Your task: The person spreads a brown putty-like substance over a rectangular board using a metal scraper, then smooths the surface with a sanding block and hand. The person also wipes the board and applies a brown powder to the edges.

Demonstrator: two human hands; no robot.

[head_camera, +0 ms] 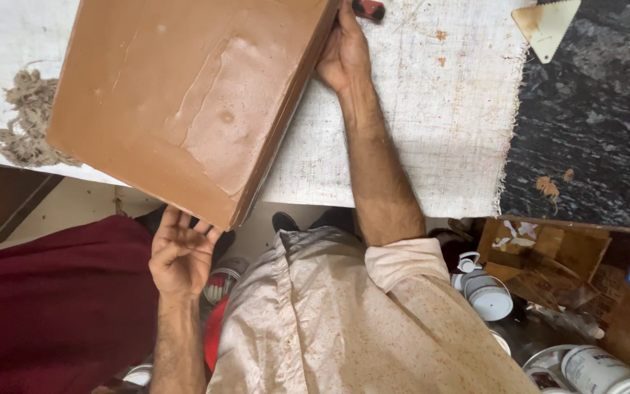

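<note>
big brown board (pixel 184 102), flat & square-ish, lies tilted across the near edge of the table (pixel 417 175), which is covered w/ a white woven cloth (pixel 439 95); its near corner hangs out past the edge, over the gap. surface is smooth w/ a paler rubbed patch in the middle, side edge looks thick or layered, can't tell which.

left hand (pixel 180 255) is under the overhanging corner, palm up, fingers spread apart & curled a bit, fingertips touching or just below the underside — not clamped. right hand (pixel 344 51) is at the far right side edge, fingers wrapped round the edge, thumb hidden; grip looks firm.

judging by look: stiff, no sag at the overhang, prob fairly heavy for its size, smooth face = slippery to palm. best hold is by the edges, one hand under the low corner, other on the opposite side edge, as now. corners could chip if knocked.

nearby: frayed fibre wad (pixel 27 117) at left, notched trowel (pixel 548 25) top right, white tubs (pixel 486 292) on the floor.
</note>
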